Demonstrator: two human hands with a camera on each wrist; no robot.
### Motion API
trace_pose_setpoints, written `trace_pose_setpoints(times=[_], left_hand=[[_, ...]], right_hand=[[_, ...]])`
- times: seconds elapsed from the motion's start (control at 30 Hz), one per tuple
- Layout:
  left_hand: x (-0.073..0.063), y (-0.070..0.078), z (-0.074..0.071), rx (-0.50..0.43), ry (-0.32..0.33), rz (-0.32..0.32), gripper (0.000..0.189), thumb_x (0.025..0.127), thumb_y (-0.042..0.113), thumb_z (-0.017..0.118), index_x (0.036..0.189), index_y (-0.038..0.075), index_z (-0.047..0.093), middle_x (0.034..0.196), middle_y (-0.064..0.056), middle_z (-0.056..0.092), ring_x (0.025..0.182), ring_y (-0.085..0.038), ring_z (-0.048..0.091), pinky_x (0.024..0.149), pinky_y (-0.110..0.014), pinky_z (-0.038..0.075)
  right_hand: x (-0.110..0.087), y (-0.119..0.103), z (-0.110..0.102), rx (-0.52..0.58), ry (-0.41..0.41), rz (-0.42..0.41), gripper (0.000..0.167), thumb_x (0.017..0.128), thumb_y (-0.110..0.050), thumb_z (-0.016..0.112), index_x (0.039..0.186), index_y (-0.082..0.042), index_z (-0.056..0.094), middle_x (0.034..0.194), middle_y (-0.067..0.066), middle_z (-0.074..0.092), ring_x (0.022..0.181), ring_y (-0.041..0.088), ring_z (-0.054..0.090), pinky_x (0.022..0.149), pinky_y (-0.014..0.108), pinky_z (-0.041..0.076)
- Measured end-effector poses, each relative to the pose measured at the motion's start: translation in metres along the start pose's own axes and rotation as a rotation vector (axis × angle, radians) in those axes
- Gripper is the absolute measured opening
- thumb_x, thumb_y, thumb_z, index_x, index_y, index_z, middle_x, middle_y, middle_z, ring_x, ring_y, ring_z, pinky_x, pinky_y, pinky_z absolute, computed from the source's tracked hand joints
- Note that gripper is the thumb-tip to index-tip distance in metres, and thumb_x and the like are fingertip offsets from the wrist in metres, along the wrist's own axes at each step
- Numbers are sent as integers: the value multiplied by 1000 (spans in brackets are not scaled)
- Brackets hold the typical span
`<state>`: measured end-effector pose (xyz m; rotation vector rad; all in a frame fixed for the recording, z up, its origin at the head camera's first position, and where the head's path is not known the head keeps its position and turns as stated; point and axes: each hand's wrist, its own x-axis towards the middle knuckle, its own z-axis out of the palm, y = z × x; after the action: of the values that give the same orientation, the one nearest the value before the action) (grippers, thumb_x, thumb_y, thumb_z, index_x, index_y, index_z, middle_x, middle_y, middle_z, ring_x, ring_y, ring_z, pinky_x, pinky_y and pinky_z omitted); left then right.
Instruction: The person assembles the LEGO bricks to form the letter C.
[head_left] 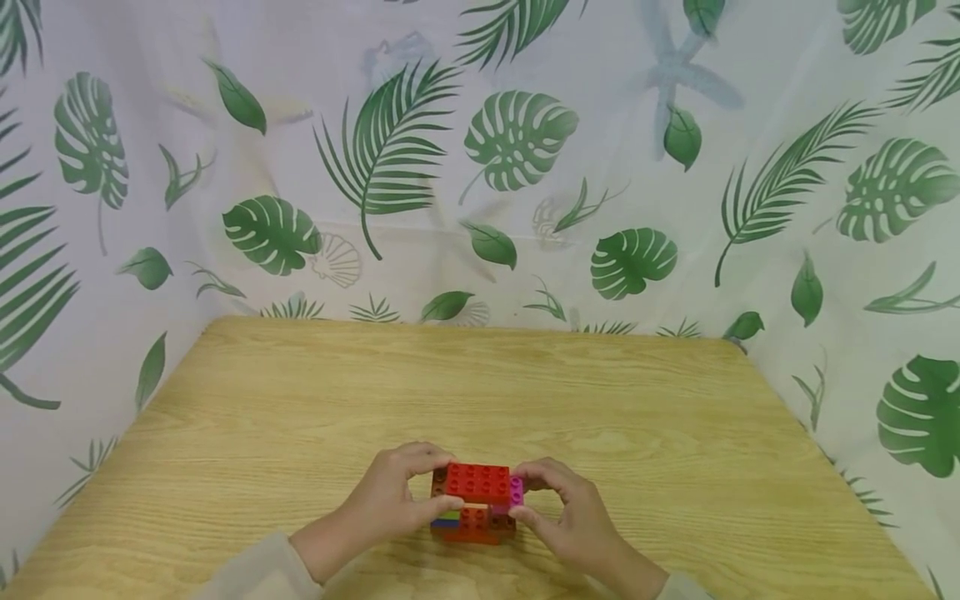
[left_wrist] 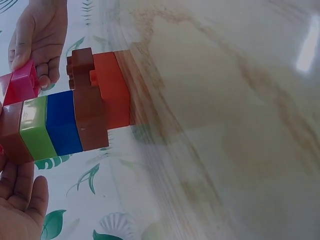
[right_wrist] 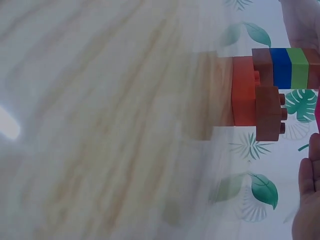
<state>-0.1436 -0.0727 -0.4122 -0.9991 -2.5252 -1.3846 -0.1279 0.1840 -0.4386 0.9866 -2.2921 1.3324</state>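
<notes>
On the table stands a small build of toy building blocks. A red block (head_left: 477,482) spans its top, with a pink block (head_left: 516,492) at the right end. The left column stacks a brown block (left_wrist: 90,120), a blue block (left_wrist: 63,122), a green block (left_wrist: 38,129) and another brown block (left_wrist: 11,132) over an orange-red base (left_wrist: 111,90). My left hand (head_left: 393,492) grips the red block's left end, thumb in front and fingers behind. With thumb and fingertips, my right hand (head_left: 570,508) pinches the pink block. A shorter brown block (right_wrist: 267,114) rises from the base's right side, below the pink one.
The wood-grain table (head_left: 480,392) stretches out behind and to both sides of the build. A white cloth (head_left: 420,275) printed with green leaves hangs around its back and sides.
</notes>
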Motion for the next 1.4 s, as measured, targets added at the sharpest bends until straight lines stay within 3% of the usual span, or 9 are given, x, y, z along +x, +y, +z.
trace_pose_setpoints(times=[0.13, 0.33, 0.5, 0.77, 0.97, 1.4], left_hand=[[-1, 0, 1, -2, 11, -18, 39, 83, 33, 75, 111, 6, 69, 107, 1, 66, 99, -18, 62, 83, -42, 52], [-2, -3, 3, -81, 7, -60, 37, 81, 32, 76, 112, 13, 68, 105, 7, 65, 94, -11, 60, 82, -42, 52], [-4, -7, 4, -151, -26, -146, 48, 79, 27, 79, 121, 13, 62, 112, 5, 64, 98, -14, 59, 85, -44, 49], [-12, -18, 0, -162, -106, -229, 60, 76, 32, 80, 128, 13, 57, 114, 8, 62, 101, -13, 58, 87, -38, 47], [-18, -24, -2, -181, -134, -253, 53, 78, 26, 80, 125, 16, 58, 111, 7, 64, 100, -15, 59, 85, -34, 48], [-20, -26, 3, -225, -105, -268, 42, 78, 17, 80, 116, 9, 63, 105, 2, 66, 99, -19, 60, 84, -32, 50]], right_hand=[[0, 4, -3, 7, -29, 18, 35, 80, -6, 76, 111, -7, 62, 103, 2, 64, 89, 14, 62, 74, 38, 55], [2, 5, -6, 15, -44, 18, 33, 79, -7, 77, 109, -6, 63, 101, 1, 65, 87, 14, 62, 73, 38, 55], [2, 5, -7, 12, -52, 30, 34, 79, -9, 78, 110, -7, 64, 103, 1, 65, 89, 14, 62, 75, 37, 54], [1, 5, -8, 16, -62, 42, 32, 81, -10, 77, 110, -8, 64, 101, -2, 65, 88, 12, 61, 75, 38, 54], [1, 4, -8, 23, -59, 29, 32, 81, -9, 76, 110, -8, 64, 100, -2, 65, 87, 12, 62, 73, 39, 54], [1, 5, -8, 37, -57, 32, 33, 81, -7, 76, 111, -7, 64, 102, -1, 65, 87, 12, 62, 73, 39, 55]])
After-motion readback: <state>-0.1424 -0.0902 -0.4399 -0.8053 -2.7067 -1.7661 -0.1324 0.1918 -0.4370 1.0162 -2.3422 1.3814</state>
